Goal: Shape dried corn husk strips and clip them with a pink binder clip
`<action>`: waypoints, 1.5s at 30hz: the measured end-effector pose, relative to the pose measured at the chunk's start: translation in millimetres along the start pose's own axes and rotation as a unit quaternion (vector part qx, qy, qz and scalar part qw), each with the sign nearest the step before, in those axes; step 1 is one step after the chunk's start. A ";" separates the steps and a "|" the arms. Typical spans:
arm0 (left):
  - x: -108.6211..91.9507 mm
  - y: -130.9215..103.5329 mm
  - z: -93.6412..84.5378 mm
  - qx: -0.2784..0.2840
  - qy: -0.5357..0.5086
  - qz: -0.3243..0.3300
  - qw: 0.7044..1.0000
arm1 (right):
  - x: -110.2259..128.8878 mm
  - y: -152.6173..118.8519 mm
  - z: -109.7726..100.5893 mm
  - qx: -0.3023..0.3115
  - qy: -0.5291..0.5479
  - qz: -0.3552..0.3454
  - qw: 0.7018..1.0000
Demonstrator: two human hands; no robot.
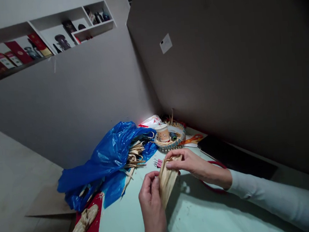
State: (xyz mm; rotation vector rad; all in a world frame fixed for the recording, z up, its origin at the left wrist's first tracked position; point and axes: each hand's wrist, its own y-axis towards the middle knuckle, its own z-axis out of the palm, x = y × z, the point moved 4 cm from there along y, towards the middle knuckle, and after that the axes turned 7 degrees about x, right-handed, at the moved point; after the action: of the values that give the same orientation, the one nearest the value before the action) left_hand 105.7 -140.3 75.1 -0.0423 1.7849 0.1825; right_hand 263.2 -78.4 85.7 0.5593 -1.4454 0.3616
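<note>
Both hands, left hand (150, 197) and right hand (187, 162), hold in a closed grip one pale dry folded leaf strip (167, 180) above the light green desk (206, 216).

2 hands (151, 199), 1 blue bag (106, 160), 1 paper cup (162, 132), 1 orange scissors (193, 139)

Open worktop (206, 216) is left in front of and below the hands, pale and bare. To the left the way is blocked by a blue plastic bag (106, 160) with dry strips spilling out. Behind, a woven tray (170, 143) with a cup (162, 132) stands close to the brown wall (234, 69), which shuts off the right side
</note>
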 end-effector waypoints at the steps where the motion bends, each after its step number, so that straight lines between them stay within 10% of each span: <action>1: 2.6 -0.1 1.4 0.007 -0.023 -0.011 1.000 | -1.1 -0.5 0.4 0.004 -0.001 -0.005 1.000; 18: 1.6 3.9 3.8 0.061 0.000 -0.081 0.995 | -6.4 1.0 -0.6 0.108 0.043 0.049 0.992; 27: -7.1 4.2 9.2 0.068 -0.087 -0.096 0.989 | -23.8 7.3 -12.1 0.010 0.046 0.034 0.998; 35: 0.1 4.9 17.2 0.144 -0.087 -0.105 0.980 | -9.0 -3.1 5.3 0.086 0.096 0.028 0.991; 45: 14.1 -4.4 27.2 0.110 -0.176 -0.135 0.969 | -20.1 -1.9 9.4 0.005 -0.043 -0.026 0.999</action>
State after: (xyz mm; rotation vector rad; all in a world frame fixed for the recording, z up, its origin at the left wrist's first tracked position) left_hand 129.4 -139.7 55.3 -0.0876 1.4178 -0.1947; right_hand 254.4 -83.2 65.9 0.6248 -1.5087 0.3077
